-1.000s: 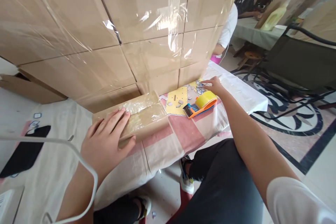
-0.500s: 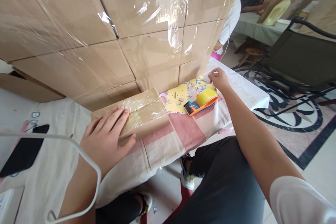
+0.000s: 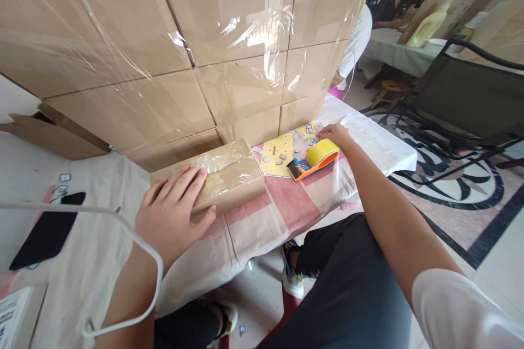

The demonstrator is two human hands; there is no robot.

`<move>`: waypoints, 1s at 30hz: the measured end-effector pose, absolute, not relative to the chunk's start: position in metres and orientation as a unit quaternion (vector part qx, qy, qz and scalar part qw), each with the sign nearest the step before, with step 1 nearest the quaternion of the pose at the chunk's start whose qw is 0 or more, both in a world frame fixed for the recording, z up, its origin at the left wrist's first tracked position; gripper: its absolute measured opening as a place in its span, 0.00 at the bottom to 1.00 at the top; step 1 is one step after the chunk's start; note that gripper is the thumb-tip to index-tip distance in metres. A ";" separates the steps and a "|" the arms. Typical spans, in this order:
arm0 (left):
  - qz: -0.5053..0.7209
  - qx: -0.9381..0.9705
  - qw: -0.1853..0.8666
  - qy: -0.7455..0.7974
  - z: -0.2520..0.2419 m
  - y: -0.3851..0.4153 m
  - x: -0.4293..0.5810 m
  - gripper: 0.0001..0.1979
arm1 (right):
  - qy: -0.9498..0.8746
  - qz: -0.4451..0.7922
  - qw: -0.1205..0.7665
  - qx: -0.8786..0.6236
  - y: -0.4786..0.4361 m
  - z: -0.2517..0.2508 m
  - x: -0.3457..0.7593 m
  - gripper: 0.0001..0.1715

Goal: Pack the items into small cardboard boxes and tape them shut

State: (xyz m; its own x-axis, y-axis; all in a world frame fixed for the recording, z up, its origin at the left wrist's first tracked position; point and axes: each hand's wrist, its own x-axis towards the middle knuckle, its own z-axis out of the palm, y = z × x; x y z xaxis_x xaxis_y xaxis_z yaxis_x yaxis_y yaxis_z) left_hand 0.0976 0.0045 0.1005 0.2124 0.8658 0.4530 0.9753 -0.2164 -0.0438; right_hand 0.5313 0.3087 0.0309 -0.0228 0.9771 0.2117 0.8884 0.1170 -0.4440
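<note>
Left hand (image 3: 174,212): open, palm down, four fingers lying flat on one cardboard flap (image 3: 229,174). The thumb sits against the flap's near edge. The flap lies on the table at the foot of the box, and clear tape covers its top face.

Right hand (image 3: 336,133): arm stretched forward, fingertips resting among the small paper pieces (image 3: 311,130) on one yellow sheet (image 3: 275,148). It cannot be determined whether the fingers are pinched on a piece. The pieces are too small to count exactly; there are more than five.

One orange tape dispenser (image 3: 308,168) carrying one yellow roll lies just beside the right hand, on its near side, overlapping the sheet's edge.

One large cardboard box (image 3: 164,27), wrapped in clear film, stands directly behind both hands and fills the upper view.

One black phone (image 3: 47,232) lies on the tablecloth (image 3: 94,262), well left of the left hand. One white cable (image 3: 126,229) loops across the left forearm.

Background, right: one person (image 3: 393,2) seated at a second table, one yellow bottle (image 3: 428,24) on it, one dark chair (image 3: 462,95) nearer.
</note>
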 end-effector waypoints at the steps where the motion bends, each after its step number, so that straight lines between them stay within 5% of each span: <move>1: -0.169 -0.763 0.161 -0.603 0.101 0.004 0.098 0.33 | -0.706 0.091 0.234 -0.663 0.311 0.032 0.532 0.10; 8: -0.167 -0.766 0.178 -0.595 0.098 0.003 0.098 0.36 | -0.736 0.080 0.222 -0.635 0.334 0.031 0.519 0.18; 19: -0.172 -0.767 0.178 -0.592 0.097 0.005 0.094 0.38 | -0.740 0.120 0.231 -0.620 0.343 0.026 0.518 0.08; 30: -0.190 -0.760 0.176 -0.596 0.096 0.005 0.098 0.36 | -0.727 0.132 0.257 -0.623 0.326 0.024 0.530 0.20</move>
State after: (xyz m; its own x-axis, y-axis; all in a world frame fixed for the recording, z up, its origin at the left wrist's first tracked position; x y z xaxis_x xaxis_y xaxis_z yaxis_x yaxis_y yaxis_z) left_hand 0.0977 0.0052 0.0958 0.2178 0.8389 0.4988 0.9728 -0.2282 -0.0409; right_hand 0.5299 0.3255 0.0242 -0.0911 0.9736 0.2092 0.8380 0.1884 -0.5120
